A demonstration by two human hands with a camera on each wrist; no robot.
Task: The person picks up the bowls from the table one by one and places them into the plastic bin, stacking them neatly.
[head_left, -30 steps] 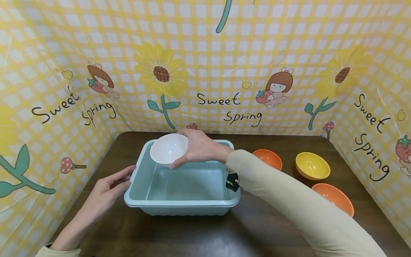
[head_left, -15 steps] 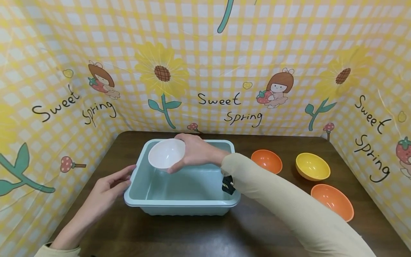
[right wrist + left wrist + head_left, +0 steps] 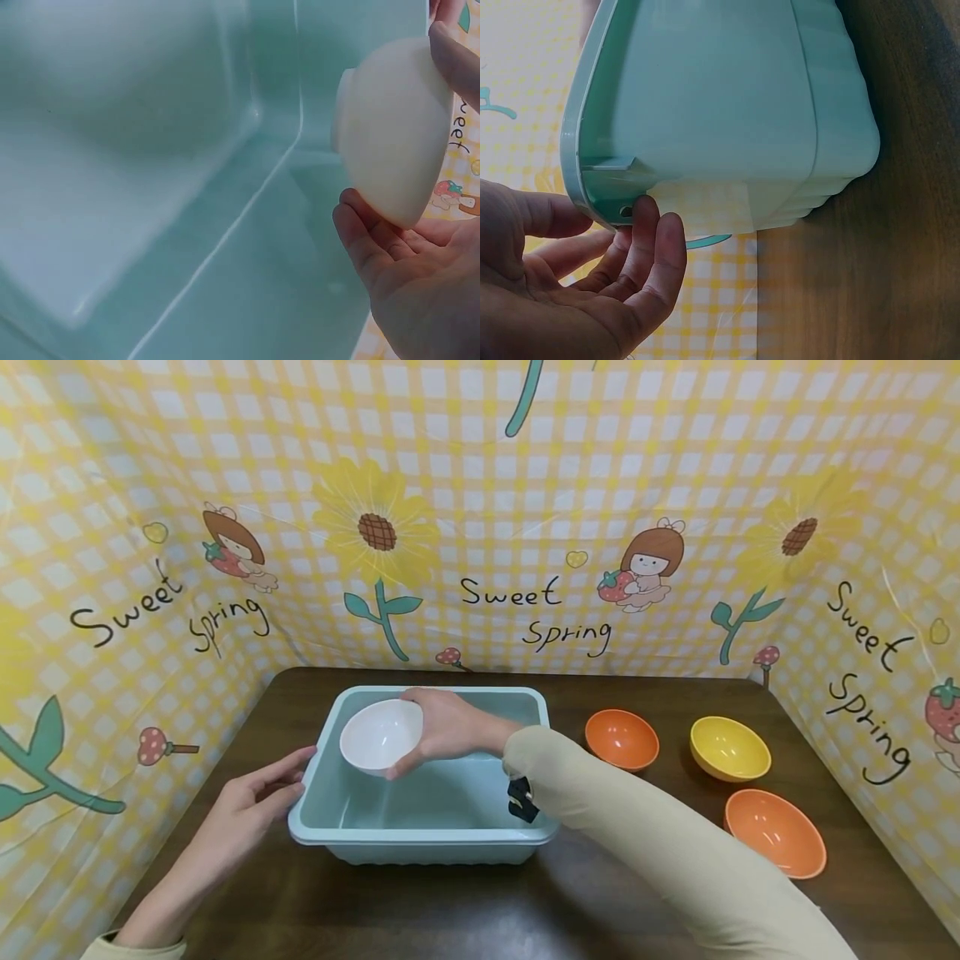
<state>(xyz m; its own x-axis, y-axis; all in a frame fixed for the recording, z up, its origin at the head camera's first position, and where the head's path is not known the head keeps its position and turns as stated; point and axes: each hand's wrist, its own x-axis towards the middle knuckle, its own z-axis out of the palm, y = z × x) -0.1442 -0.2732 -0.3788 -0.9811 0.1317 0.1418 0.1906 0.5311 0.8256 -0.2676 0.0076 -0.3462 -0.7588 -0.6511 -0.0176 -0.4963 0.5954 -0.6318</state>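
Note:
My right hand point(image 3: 457, 727) holds a white bowl point(image 3: 378, 739) by its rim, thumb on the near side and fingers on the far side. The bowl is tilted and hangs within the left part of a light blue-green plastic basin point(image 3: 423, 836). In the right wrist view the bowl's outside and foot point(image 3: 394, 131) show, with the basin floor point(image 3: 112, 172) below. My left hand point(image 3: 255, 810) grips the basin's left rim. The left wrist view shows the thumb at the rim's edge and the fingers point(image 3: 656, 255) curled in under the rim's corner.
Right of the basin stand a dark orange bowl point(image 3: 622, 742), a yellow bowl point(image 3: 730, 750) and a lighter orange bowl point(image 3: 776, 835) on the dark wooden table point(image 3: 420, 910). My right sleeve point(image 3: 660, 827) passes in front of them. A yellow checked cloth point(image 3: 487, 510) walls the back and sides.
My right hand has moved down and slightly left with the white bowl, lowering it into the basin. More of the two orange bowls shows now. The left hand stays at the rim.

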